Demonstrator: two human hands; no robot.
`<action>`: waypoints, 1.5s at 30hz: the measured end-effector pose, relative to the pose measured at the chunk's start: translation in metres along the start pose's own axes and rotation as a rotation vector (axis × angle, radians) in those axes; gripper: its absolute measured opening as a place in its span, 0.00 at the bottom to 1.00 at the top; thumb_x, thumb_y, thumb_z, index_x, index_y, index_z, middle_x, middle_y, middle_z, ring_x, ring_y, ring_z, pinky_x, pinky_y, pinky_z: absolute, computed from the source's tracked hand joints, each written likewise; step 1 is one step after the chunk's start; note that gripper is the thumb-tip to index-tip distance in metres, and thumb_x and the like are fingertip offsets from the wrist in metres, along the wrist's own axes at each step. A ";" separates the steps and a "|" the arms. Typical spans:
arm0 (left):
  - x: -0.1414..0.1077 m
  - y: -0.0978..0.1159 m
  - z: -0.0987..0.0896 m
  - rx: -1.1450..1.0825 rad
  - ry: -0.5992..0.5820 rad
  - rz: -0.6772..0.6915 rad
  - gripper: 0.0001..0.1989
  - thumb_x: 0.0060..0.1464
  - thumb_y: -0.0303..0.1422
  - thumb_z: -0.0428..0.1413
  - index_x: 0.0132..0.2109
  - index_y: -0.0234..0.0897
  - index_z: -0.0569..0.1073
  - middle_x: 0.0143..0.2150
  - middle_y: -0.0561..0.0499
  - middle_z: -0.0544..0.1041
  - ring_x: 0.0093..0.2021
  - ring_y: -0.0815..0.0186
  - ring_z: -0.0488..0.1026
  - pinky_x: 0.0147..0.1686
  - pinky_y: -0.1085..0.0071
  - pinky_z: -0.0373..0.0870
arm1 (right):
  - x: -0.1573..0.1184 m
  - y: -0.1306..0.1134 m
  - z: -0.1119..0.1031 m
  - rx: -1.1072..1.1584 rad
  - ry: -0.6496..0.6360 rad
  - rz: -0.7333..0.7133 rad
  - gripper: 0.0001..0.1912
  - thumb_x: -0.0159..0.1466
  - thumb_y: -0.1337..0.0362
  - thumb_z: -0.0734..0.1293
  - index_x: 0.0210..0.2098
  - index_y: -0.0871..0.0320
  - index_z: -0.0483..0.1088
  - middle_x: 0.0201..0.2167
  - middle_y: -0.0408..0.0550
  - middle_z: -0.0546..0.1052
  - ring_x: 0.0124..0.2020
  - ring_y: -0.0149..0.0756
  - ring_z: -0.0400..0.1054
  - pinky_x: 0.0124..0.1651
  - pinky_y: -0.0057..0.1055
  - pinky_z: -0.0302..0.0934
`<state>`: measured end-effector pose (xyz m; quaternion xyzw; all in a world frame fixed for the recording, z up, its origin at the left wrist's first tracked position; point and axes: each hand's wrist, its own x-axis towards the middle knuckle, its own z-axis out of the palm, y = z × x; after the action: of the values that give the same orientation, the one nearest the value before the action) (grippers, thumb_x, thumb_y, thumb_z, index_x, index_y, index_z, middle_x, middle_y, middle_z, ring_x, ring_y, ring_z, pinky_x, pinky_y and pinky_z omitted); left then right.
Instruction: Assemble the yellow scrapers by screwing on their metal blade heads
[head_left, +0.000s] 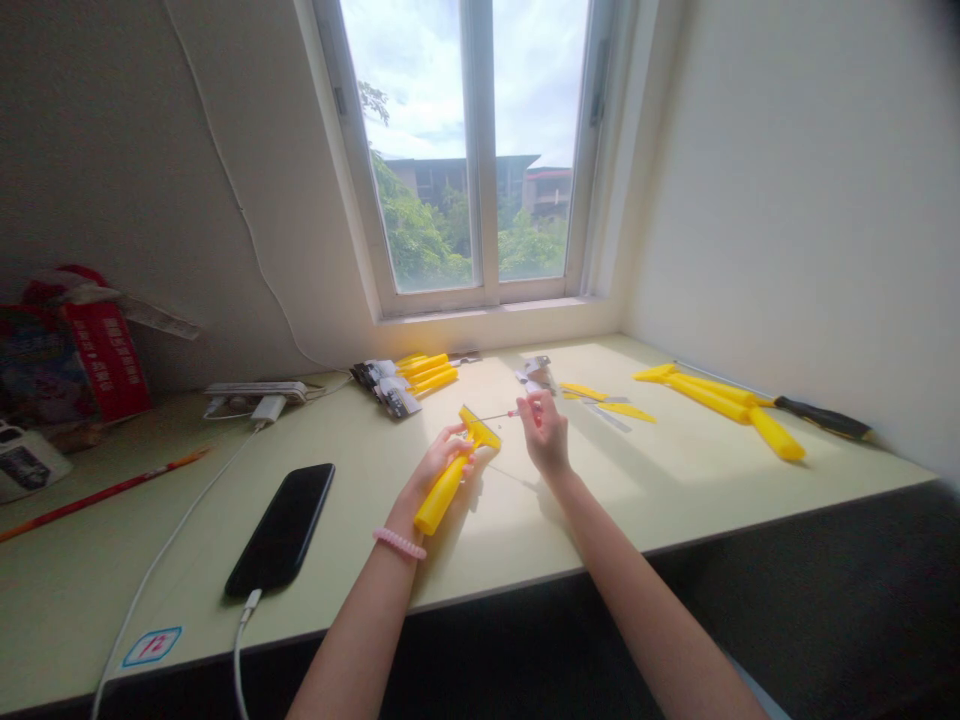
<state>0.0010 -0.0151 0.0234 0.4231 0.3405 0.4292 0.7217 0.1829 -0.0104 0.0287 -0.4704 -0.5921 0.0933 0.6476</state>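
Note:
My left hand (442,460) is shut around a yellow plastic T-shaped handle (442,490), whose wide head (480,428) points toward the window. My right hand (543,432) pinches a thin tool with a red grip and a metal shaft (499,414), and its tip is close to the yellow head. Further right on the desk lie flat yellow plastic pieces (604,400) with metal strips, and loose metal parts (535,372) sit near the window. Several yellow handles (427,373) rest beside packaged parts (390,390) at the back.
A black smartphone (281,528) on a white cable lies left of my hands. A power strip (255,392), a pencil (105,495) and a red box (105,360) stand further left. More yellow handles (720,400) and a black-handled tool (821,417) lie right, by the wall.

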 end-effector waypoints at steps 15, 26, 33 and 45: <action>0.002 -0.002 -0.003 -0.017 -0.011 -0.009 0.23 0.48 0.26 0.54 0.52 0.38 0.61 0.27 0.53 0.71 0.18 0.73 0.66 0.17 0.80 0.61 | 0.002 0.004 0.003 0.109 -0.023 -0.044 0.08 0.63 0.57 0.62 0.36 0.54 0.60 0.28 0.43 0.72 0.27 0.35 0.72 0.28 0.30 0.64; 0.004 -0.003 -0.004 -0.034 -0.004 -0.012 0.23 0.48 0.25 0.53 0.52 0.39 0.60 0.25 0.54 0.70 0.18 0.73 0.66 0.17 0.80 0.62 | 0.002 0.000 0.000 0.068 -0.039 -0.001 0.11 0.62 0.54 0.61 0.32 0.55 0.61 0.25 0.44 0.75 0.25 0.35 0.70 0.27 0.29 0.62; 0.002 0.000 -0.001 -0.014 0.018 0.013 0.22 0.47 0.25 0.55 0.51 0.37 0.62 0.26 0.54 0.71 0.16 0.73 0.65 0.16 0.80 0.60 | 0.003 0.002 0.000 0.023 -0.045 -0.084 0.08 0.64 0.59 0.56 0.33 0.55 0.62 0.28 0.44 0.74 0.29 0.35 0.70 0.33 0.31 0.63; 0.005 -0.002 -0.005 -0.010 -0.001 0.010 0.22 0.47 0.25 0.54 0.51 0.38 0.61 0.26 0.54 0.71 0.17 0.73 0.65 0.17 0.80 0.61 | 0.003 0.000 -0.001 -0.013 0.027 0.022 0.14 0.62 0.53 0.60 0.26 0.55 0.64 0.20 0.44 0.74 0.21 0.35 0.68 0.26 0.28 0.59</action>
<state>-0.0003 -0.0094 0.0187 0.4213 0.3360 0.4343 0.7218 0.1848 -0.0093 0.0312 -0.4824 -0.5787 0.0905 0.6513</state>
